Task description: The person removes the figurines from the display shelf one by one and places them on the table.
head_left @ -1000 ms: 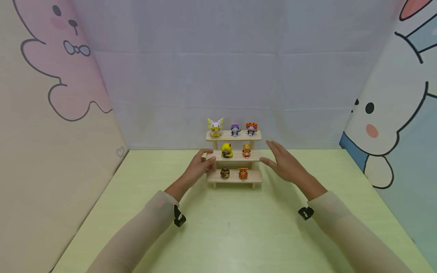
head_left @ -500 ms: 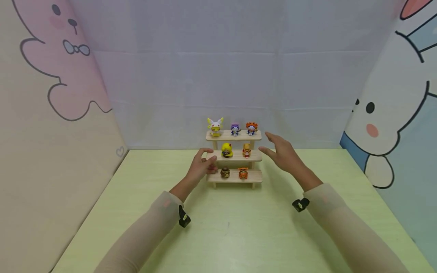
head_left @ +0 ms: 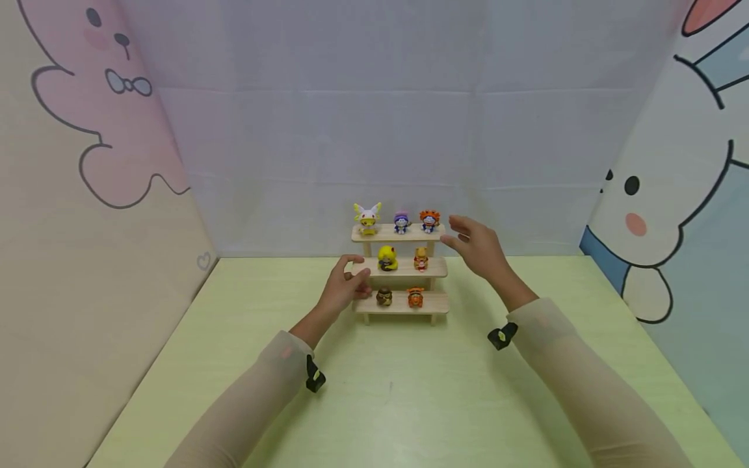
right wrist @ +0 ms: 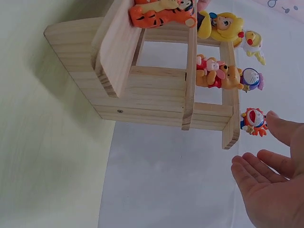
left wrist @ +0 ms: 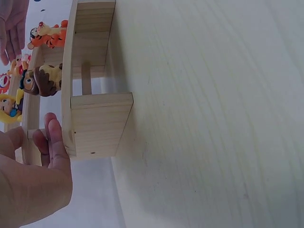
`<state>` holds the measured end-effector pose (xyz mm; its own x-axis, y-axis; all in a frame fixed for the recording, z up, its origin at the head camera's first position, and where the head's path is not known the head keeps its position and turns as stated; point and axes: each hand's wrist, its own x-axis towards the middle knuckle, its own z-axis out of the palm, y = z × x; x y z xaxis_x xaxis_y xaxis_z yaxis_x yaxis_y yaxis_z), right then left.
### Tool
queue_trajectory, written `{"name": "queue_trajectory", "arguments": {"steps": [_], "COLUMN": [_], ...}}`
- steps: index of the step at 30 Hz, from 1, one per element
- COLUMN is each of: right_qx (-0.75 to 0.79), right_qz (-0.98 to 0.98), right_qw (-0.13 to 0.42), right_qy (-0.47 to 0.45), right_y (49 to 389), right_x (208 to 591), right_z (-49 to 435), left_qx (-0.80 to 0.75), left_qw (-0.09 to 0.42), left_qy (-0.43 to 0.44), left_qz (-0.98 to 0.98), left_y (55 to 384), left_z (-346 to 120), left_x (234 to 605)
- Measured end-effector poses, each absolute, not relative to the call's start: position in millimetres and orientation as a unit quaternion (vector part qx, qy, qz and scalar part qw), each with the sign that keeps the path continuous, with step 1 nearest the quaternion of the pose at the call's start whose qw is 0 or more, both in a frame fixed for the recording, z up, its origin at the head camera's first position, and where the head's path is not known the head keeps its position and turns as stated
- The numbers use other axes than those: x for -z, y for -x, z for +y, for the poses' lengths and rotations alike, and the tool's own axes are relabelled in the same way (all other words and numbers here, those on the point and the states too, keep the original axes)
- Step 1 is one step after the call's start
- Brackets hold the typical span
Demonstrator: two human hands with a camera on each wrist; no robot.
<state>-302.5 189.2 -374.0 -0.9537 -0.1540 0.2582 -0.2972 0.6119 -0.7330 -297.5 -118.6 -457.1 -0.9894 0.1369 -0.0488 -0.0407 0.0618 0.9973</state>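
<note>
A three-tier wooden display shelf point(head_left: 439, 302) holds several small figurines. My left hand point(head_left: 342, 284) grips the left end of its middle tier, thumb and forefinger around the board; other fingers point(left wrist: 56, 137) sit beside the bottom tier. My right hand point(head_left: 481, 249) is by the right end of the top tier, fingers spread and holding nothing. Its thumb point(right wrist: 282, 128) is close to an orange-maned, blue-and-white figurine point(right wrist: 255, 122). Also on top are a purple-hatted figurine point(head_left: 401, 223) and a white-eared yellow one point(head_left: 367, 220).
A yellow-haired figurine point(head_left: 387, 259) and a yellow bear in red point(head_left: 420, 259) stand on the middle tier. The bottom tier carries a brown owl point(head_left: 383, 297) and an orange tiger point(head_left: 415, 298). Behind the pale table point(head_left: 386, 403) hangs a white cloth point(head_left: 351, 130).
My right hand has risen and moved left, from beside the middle tier to the top tier's right end. My left hand stays at the middle tier; the figurines keep their places.
</note>
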Motion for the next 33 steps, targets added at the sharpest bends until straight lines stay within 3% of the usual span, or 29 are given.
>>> {"name": "queue_trajectory", "arguments": {"steps": [33], "right_qx": [-0.515], "right_qz": [-0.849], "right_qw": [0.059], "right_qy": [-0.104], "right_y": [346.4], "right_x": [362.6], "right_z": [159.9], "left_qx": [-0.681], "left_qw": [0.073], "left_qy": [-0.044], "left_qz": [0.727], "left_y": [297.3], "left_z": [-119.1], "left_x": [454.2]}}
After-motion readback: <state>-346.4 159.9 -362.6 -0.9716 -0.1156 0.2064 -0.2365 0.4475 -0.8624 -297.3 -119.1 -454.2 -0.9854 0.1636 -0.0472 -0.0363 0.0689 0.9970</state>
